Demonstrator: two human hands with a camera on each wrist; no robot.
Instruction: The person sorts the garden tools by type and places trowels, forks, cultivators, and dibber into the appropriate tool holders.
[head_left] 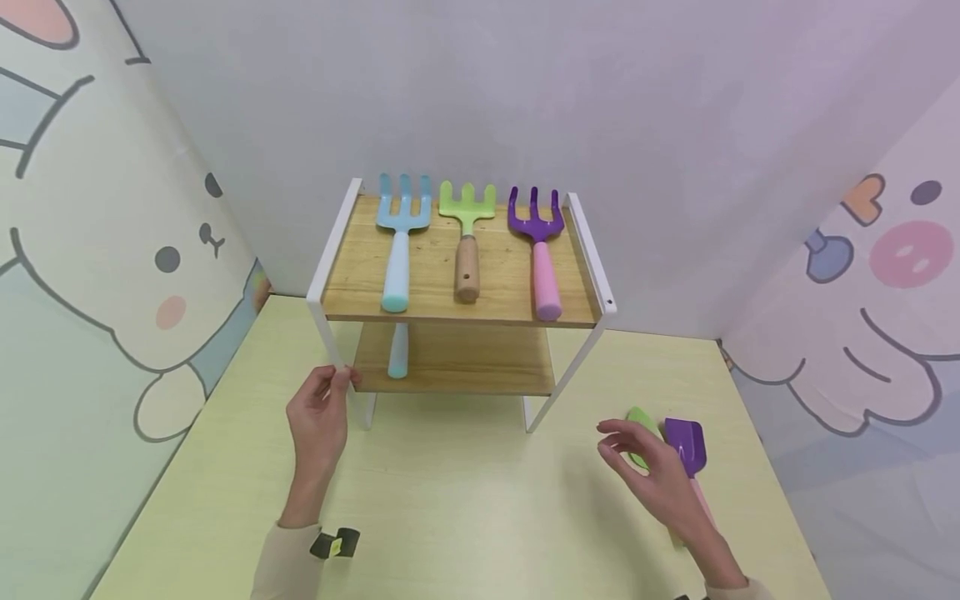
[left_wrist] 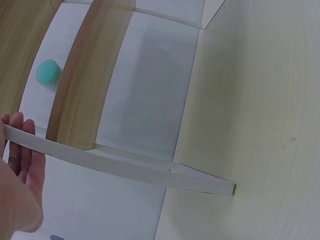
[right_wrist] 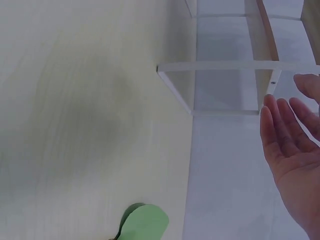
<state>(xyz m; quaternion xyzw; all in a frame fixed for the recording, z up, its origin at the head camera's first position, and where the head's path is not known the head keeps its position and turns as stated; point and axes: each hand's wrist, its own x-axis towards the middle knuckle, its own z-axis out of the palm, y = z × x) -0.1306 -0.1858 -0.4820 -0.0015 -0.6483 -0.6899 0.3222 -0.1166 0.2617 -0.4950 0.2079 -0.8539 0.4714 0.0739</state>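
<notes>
A two-tier wooden shelf rack [head_left: 345,283] with a white frame stands in the middle of the table. My left hand [head_left: 321,425] holds its front left leg [left_wrist: 110,161], fingers wrapped behind the white bar. On the top board lie a blue hand fork [head_left: 397,267], a green hand fork with a wooden handle [head_left: 467,267] and a purple hand fork with a pink handle [head_left: 546,279]. A pale blue handle [head_left: 398,352] shows on the lower board; its far part is hidden. My right hand [head_left: 660,483], fingers loosely bent and holding nothing, hovers over a green trowel [head_left: 637,414], partly covering it.
Beside the green trowel lies a purple trowel [head_left: 686,446] with a pink handle, partly behind the right hand. A plain backdrop [head_left: 465,92] rises behind the rack. Cartoon-printed panels [head_left: 97,250] flank the table [head_left: 450,500] on both sides.
</notes>
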